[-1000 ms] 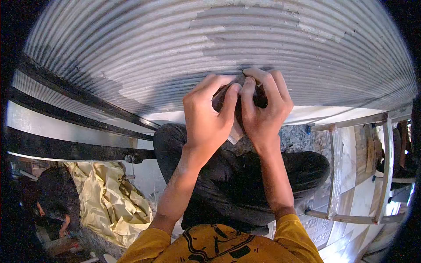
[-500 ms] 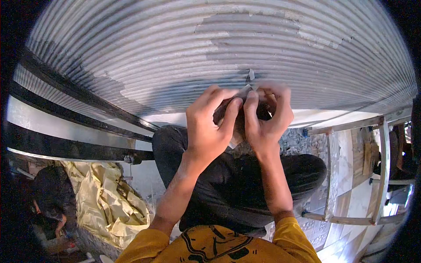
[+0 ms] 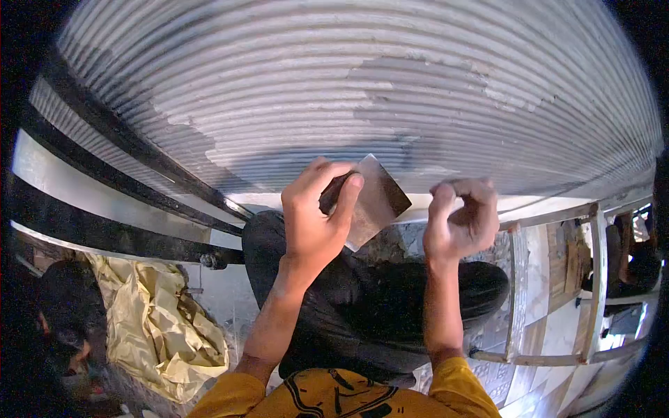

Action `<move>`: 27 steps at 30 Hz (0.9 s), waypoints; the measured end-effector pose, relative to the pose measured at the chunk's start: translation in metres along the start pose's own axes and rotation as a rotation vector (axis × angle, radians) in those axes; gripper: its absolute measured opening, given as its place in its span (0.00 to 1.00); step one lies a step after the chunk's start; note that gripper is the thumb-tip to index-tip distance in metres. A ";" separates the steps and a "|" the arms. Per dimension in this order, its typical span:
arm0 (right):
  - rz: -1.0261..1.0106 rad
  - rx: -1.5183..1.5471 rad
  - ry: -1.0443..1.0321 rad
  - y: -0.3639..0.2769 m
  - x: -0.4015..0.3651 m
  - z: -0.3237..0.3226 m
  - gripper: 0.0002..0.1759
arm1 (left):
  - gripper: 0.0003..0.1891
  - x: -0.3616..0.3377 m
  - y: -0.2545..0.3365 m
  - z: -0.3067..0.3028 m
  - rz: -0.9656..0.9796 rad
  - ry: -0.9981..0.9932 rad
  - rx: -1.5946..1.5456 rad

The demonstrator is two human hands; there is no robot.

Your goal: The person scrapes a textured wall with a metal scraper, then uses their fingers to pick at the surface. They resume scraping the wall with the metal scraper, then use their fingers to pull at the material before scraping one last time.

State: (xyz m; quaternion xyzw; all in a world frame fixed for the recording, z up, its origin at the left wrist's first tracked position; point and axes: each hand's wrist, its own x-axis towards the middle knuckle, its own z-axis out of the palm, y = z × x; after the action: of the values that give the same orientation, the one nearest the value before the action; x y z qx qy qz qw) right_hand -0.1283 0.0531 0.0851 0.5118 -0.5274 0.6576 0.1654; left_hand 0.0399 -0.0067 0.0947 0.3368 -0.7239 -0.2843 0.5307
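A thin, square grey-brown plate is pinched between the thumb and fingers of my left hand. One corner points up toward the ribbed panel, and its left part is hidden by the fingers. My right hand is apart from the plate, to its right, with thumb and forefinger brought together. Whatever may be between those fingertips is too small to make out. Just beyond both hands rises the ribbed grey-white panel, which has darker patches with ragged edges.
My crossed legs are below my hands. Black bars run along the left. Crumpled yellowish sheeting lies lower left, beside another person. A metal ladder-like frame stands on the right over patterned tiles.
My hands were together at the plate. The right hand has moved away to the right, leaving the plate in my left hand. The pale flake near the fingertips no longer shows on the panel.
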 end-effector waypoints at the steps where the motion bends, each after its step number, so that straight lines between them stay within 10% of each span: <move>1: 0.005 0.060 -0.040 -0.001 -0.001 -0.001 0.08 | 0.07 0.002 0.002 -0.003 -0.018 0.020 -0.034; 4: -0.057 -0.024 -0.404 -0.009 0.016 -0.008 0.09 | 0.07 0.014 0.011 -0.016 0.050 0.022 -0.037; 12: 0.420 0.166 -0.403 -0.055 0.023 0.041 0.11 | 0.09 0.032 0.022 -0.035 -0.050 -0.038 -0.080; 27: 0.258 0.156 -0.169 -0.041 0.007 0.067 0.10 | 0.11 0.027 0.000 -0.020 0.021 0.026 -0.215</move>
State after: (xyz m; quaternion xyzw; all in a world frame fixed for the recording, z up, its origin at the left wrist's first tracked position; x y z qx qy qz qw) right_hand -0.0670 0.0086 0.1068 0.5047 -0.5481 0.6670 -0.0056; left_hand 0.0535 -0.0287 0.1161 0.2740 -0.6858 -0.3503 0.5761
